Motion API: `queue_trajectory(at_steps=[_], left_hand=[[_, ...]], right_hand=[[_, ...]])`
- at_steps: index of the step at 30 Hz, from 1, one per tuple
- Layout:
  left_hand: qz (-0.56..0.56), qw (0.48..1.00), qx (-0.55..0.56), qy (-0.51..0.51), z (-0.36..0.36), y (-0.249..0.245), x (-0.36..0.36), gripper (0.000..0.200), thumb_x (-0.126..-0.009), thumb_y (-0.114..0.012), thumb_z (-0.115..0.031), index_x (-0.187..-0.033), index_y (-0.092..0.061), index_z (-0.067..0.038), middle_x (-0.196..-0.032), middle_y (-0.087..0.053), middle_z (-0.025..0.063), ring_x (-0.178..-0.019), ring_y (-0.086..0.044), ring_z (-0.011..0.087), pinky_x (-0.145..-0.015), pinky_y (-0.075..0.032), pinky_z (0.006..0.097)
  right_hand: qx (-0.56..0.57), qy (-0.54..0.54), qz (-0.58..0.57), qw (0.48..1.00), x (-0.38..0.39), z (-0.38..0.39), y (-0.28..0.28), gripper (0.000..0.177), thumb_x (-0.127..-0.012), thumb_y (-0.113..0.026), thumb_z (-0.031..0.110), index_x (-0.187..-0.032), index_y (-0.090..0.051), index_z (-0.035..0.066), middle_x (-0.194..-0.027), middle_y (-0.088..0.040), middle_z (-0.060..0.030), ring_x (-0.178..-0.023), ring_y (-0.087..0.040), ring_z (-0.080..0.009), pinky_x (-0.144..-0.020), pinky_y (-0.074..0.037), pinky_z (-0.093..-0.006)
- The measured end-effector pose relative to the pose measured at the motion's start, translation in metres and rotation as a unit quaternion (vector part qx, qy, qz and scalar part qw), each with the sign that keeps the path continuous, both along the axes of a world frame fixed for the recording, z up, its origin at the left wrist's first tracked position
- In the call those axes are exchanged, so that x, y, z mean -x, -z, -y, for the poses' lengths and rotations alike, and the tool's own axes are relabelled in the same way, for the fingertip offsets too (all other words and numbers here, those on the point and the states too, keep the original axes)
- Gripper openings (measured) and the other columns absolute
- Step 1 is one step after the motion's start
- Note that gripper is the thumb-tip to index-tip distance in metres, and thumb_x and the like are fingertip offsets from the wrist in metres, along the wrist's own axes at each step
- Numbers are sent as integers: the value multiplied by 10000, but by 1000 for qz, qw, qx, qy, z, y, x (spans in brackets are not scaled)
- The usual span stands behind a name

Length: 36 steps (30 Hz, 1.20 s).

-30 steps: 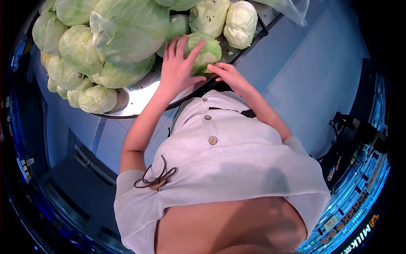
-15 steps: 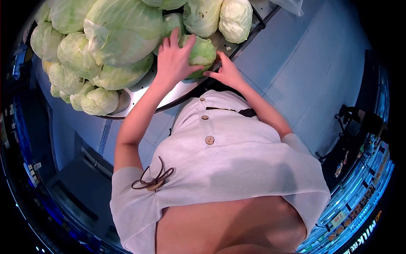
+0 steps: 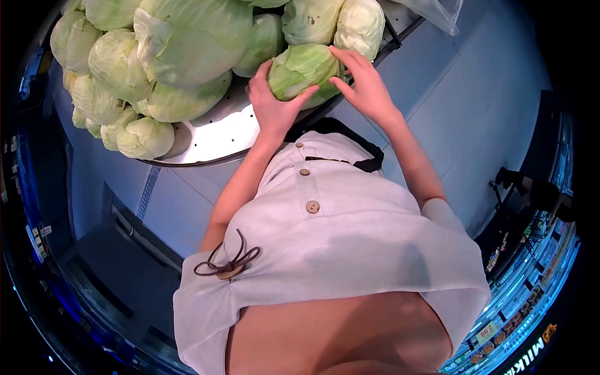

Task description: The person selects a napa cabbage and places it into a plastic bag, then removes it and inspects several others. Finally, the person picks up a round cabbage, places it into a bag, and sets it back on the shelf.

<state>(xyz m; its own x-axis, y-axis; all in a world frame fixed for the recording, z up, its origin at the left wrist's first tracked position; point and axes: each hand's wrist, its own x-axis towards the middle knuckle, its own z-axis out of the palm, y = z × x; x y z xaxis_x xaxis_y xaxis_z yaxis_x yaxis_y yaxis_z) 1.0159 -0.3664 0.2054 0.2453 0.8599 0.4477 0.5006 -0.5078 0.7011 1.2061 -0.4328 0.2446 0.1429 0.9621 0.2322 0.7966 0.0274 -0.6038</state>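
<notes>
A light green cabbage (image 3: 302,70) is held between both my hands at the near edge of a round metal display table (image 3: 219,134). My left hand (image 3: 274,106) cups it from below and the left side. My right hand (image 3: 365,84) presses against its right side with fingers spread. The cabbage looks lifted off the table, just in front of the other heads.
A heap of cabbages (image 3: 169,56) covers the far and left part of the table. A clear plastic bag (image 3: 437,12) lies at the top right. Grey floor tiles surround the table. Lit chiller shelves (image 3: 531,300) with price tags run along the right.
Both hands closed around the cabbage and raised it off the table toward the right. My right hand moved from its near side up onto its right side.
</notes>
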Motion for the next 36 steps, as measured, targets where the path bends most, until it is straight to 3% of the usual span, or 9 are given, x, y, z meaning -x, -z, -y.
queue_trajectory(at_steps=[3,5,9,13,17,20,26,30,36], left_hand=[[11,1000,-14,-2,-7,6,-3,926,-584,-875,-486,-1285,-452,-55,-1096,-560,179,-968,-539,363,-865,-438,443],[-9,1000,11,1,-6,5,1,933,-586,-870,-497,-1288,-444,-54,-1090,-560,191,-954,-542,382,-859,-447,450],[-30,998,46,34,-6,0,7,981,-601,-860,-505,-1336,-390,-55,-1137,-532,219,-1025,-515,402,-890,-447,457],[-55,994,51,79,-8,-3,17,1029,-613,-855,-499,-1379,-337,-49,-1204,-494,235,-1110,-476,408,-933,-439,454],[-29,989,89,112,-13,-5,20,1042,-613,-865,-463,-1393,-320,-40,-1258,-482,228,-1158,-473,389,-967,-428,437],[13,985,120,123,-18,-4,21,1022,-608,-874,-435,-1383,-341,-34,-1279,-484,217,-1163,-490,366,-978,-424,426],[9,994,74,75,-14,2,14,952,-594,-883,-410,-1335,-417,-37,-1226,-510,216,-1117,-517,373,-960,-431,436],[12,998,31,45,-2,3,9,929,-589,-892,-382,-1316,-422,-44,-1154,-510,191,-1045,-518,369,-920,-434,448],[59,992,110,6,9,18,5,968,-593,-896,-385,-1315,-364,-20,-1214,-473,201,-1111,-492,364,-943,-418,446]], right_hand=[[9,14,-5,1000,3,2,5,587,-810,-722,125,-1350,-493,103,-1202,-556,-101,-855,-612,-192,-763,-518,-300],[-8,44,-75,996,2,4,10,539,-807,-732,111,-1296,-510,75,-1160,-566,-107,-827,-617,-177,-733,-522,-289],[-13,106,-132,986,3,10,39,436,-802,-752,88,-1171,-526,33,-1035,-588,-96,-813,-614,-144,-709,-520,-270],[-20,139,-278,950,14,15,68,372,-799,-777,147,-1038,-515,34,-879,-594,-47,-716,-579,-126,-642,-507,-260],[44,113,-450,885,2,20,78,351,-809,-781,147,-1005,-515,30,-881,-610,-24,-739,-581,-81,-638,-503,-234],[113,47,-391,912,-6,26,81,363,-808,-783,144,-1011,-509,21,-907,-626,-40,-781,-594,-79,-679,-511,-232],[159,100,-439,879,-3,21,66,475,-832,-743,77,-1213,-476,-15,-1040,-647,-95,-904,-622,-113,-806,-515,-260],[55,47,-502,862,-2,23,83,567,-852,-664,-40,-1357,-407,-32,-1144,-626,-126,-1022,-606,-149,-897,-494,-280],[34,99,-512,853,-6,23,89,505,-852,-676,-19,-1315,-476,-40,-1166,-625,-114,-1041,-600,-147,-903,-498,-283]])
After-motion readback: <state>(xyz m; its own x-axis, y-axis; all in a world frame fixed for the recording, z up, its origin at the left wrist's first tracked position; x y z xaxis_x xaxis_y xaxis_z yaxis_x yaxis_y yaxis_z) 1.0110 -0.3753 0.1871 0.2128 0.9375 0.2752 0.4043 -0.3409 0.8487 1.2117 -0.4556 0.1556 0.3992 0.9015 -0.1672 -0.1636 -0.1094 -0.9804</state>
